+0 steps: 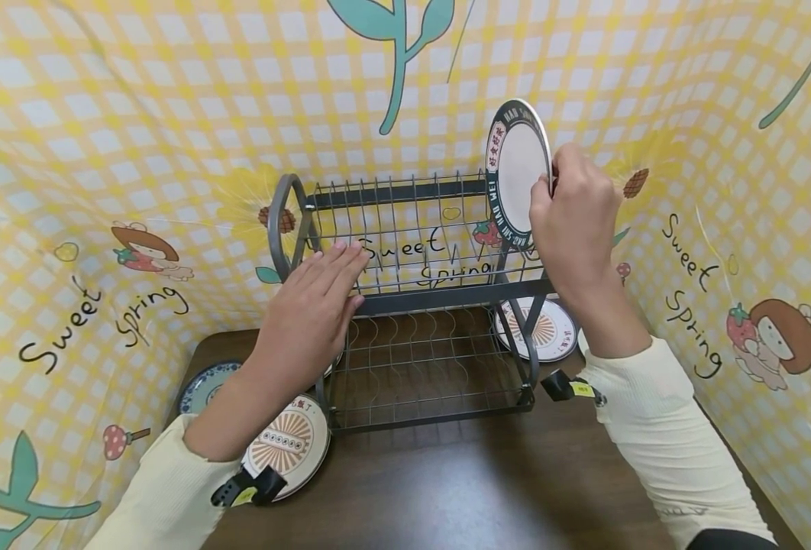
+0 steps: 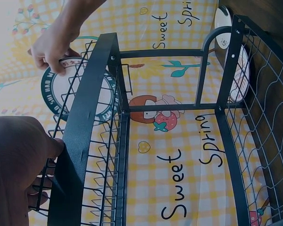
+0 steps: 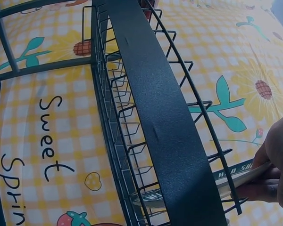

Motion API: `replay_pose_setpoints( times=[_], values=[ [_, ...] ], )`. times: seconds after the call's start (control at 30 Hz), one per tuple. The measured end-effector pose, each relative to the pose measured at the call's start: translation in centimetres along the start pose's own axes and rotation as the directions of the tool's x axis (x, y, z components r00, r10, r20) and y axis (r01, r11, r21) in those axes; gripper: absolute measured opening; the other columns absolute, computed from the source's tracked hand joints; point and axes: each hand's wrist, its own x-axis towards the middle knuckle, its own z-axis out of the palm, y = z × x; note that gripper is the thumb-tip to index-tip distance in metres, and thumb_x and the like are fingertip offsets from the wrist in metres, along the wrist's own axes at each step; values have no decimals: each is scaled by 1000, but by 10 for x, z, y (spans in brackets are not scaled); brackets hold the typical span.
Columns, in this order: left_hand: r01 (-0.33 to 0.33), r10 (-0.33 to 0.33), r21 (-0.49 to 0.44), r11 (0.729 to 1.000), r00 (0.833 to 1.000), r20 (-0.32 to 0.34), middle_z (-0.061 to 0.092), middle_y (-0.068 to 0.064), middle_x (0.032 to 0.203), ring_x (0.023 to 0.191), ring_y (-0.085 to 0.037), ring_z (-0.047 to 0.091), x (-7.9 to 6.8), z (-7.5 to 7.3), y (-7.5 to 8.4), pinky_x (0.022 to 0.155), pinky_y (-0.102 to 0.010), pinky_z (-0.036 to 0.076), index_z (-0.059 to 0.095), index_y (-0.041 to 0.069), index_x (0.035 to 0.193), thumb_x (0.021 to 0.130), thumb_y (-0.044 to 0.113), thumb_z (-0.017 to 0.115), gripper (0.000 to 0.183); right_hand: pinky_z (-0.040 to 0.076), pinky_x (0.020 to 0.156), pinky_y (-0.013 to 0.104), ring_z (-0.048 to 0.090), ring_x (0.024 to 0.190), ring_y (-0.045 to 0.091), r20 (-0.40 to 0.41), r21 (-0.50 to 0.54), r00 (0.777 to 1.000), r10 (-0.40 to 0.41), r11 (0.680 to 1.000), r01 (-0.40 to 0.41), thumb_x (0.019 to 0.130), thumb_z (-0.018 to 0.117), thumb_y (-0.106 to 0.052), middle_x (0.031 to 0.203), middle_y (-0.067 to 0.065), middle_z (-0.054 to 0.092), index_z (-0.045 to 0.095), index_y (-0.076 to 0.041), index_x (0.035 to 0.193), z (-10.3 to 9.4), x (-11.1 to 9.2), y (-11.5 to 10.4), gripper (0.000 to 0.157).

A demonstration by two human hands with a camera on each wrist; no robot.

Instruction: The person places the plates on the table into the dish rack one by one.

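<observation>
A white plate with a dark green lettered rim (image 1: 519,179) stands nearly upright at the right end of the upper tier of a dark two-tier dish rack (image 1: 440,296). My right hand (image 1: 579,218) pinches its right edge between thumb and fingers. In the right wrist view, the lower part of that plate (image 3: 148,199) sits down among the rack's wires. My left hand (image 1: 312,305) rests on the front left of the upper tier, its fingers extended over the wires. The left wrist view shows its fingertips (image 2: 41,195) by the front bar.
Left of the rack lie a white plate with an orange sunburst (image 1: 289,443) and a blue-patterned plate (image 1: 208,386). Another sunburst plate (image 1: 546,330) lies behind the rack's right side. Checked cloth (image 1: 206,114) walls surround the brown table (image 1: 419,481).
</observation>
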Motion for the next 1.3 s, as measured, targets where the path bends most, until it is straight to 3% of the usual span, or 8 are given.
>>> replay_pose_setpoints(
  times=[0.5, 0.8, 1.3],
  values=[
    [5, -5, -11, 1000, 1000, -6, 47, -13, 146, 139, -27, 40, 1, -1, 1, 117, -42, 31, 45, 5, 143, 96, 17, 58, 50, 52, 60, 46, 67, 72, 39, 58, -22, 993, 105, 994, -103, 87, 56, -3, 78, 24, 69, 61, 6, 83, -6, 7, 4, 11],
    [-3, 2, -16, 1000, 1000, -27, 48, -14, 145, 137, -29, 43, 2, -1, 0, 116, -43, 33, 46, 4, 142, 95, 16, 59, 50, 51, 57, 37, 67, 73, 33, 102, -40, 970, 220, 975, -217, 88, 53, -6, 79, 23, 69, 62, 5, 86, -12, 8, 4, 14],
    [9, -10, -29, 1000, 1000, -23, 49, -14, 144, 138, -28, 42, 1, 2, 1, 115, -45, 34, 48, 4, 140, 95, 15, 59, 48, 55, 65, 41, 67, 80, 36, 203, -114, 932, 300, 953, -282, 90, 56, -13, 86, 22, 70, 61, 3, 94, -16, 9, 6, 17]
  ],
)
